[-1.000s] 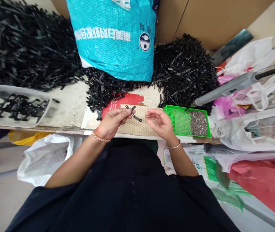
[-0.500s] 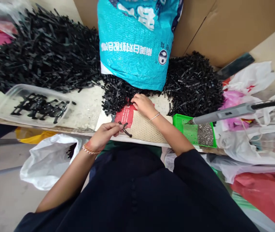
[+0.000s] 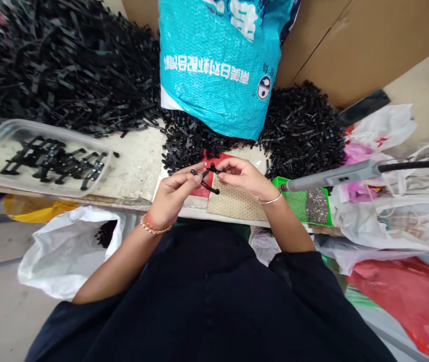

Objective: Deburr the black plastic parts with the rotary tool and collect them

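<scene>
My left hand (image 3: 177, 193) pinches a black jointed plastic piece (image 3: 209, 188) over the red patch of the work mat. Just right of it, my right hand (image 3: 242, 177) is closed on a small black part (image 3: 214, 169), held against or very near the first piece. Beneath my hands lie a red sheet (image 3: 199, 191) and a beige honeycomb-patterned mat (image 3: 237, 200). Behind them is a heap of small black parts (image 3: 186, 143), partly under a blue printed sack (image 3: 218, 75).
At the left stands a clear tub (image 3: 103, 188) of assembled black pieces, before a large black heap (image 3: 67, 70). A grey electric screwdriver (image 3: 327, 177) rests over a green basket (image 3: 297, 206) of small screws at the right. A white bag (image 3: 56, 256) hangs open below the table edge.
My right hand has come back from the black heap toward my left hand with a small black part. My left hand has moved slightly right and up. The view has shifted a little.
</scene>
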A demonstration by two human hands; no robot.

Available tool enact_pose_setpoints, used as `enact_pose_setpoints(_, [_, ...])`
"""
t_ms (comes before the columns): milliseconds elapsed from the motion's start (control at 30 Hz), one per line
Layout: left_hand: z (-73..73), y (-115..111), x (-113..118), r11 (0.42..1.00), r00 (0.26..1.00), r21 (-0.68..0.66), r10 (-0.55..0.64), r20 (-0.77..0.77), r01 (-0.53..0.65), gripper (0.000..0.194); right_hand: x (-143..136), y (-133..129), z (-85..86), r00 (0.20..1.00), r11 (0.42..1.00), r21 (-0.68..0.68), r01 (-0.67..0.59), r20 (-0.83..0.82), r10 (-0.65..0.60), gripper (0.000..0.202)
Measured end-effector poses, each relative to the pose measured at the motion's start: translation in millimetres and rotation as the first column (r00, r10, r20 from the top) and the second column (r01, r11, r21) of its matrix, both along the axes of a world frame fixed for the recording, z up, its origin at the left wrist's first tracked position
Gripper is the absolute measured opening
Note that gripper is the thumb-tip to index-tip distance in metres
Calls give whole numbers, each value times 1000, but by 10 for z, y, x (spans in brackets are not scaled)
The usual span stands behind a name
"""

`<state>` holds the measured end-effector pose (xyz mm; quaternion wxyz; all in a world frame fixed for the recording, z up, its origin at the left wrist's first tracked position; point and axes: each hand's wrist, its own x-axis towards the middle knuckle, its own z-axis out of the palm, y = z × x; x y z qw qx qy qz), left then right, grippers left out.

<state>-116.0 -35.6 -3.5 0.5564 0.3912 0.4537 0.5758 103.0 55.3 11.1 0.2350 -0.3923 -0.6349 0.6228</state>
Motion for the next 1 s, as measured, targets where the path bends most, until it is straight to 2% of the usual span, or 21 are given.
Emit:
enact_pose_setpoints(133, [-20, -23, 105, 999, 999, -32, 24, 40, -23, 38, 0, -107, 47, 997, 999, -45, -15, -71, 12, 33])
enact_pose_setpoints(233, [-50, -51, 199, 998, 997, -37, 45, 61, -43, 41, 40, -160, 43, 991, 996, -87, 32, -127, -43, 35])
enact_pose_setpoints(367, [-12, -97, 361, 993, 992, -120, 1, 124, 14, 46, 97, -230, 13, 967, 975, -197, 101, -209, -143, 37])
enact_pose_setpoints(533, [57, -118, 490, 983, 987, -172, -42, 156, 69, 50, 183, -262, -44, 957, 958, -270, 96, -239, -163, 41])
enact_pose_setpoints(633, [112, -123, 478, 978, 988, -173, -100, 116, 119, 49, 251, -264, -43, 956, 955, -278, 100, -241, -170, 37])
enact_pose_setpoints(733, [198, -128, 442, 960, 978, -188, -202, 41, 207, 48, 310, -273, -25, 935, 944, -295, 150, -266, -232, 38])
enact_pose_setpoints(867, [298, -106, 451, 874, 909, -271, -416, 10, 403, 50, 366, -305, -6, 928, 940, -301, 161, -278, -248, 37])
enact_pose_setpoints(1000, [312, -54, 526, 815, 878, -335, -468, 102, 473, 48, 418, -344, 7, 920, 935, -319, 154, -299, -254, 36])
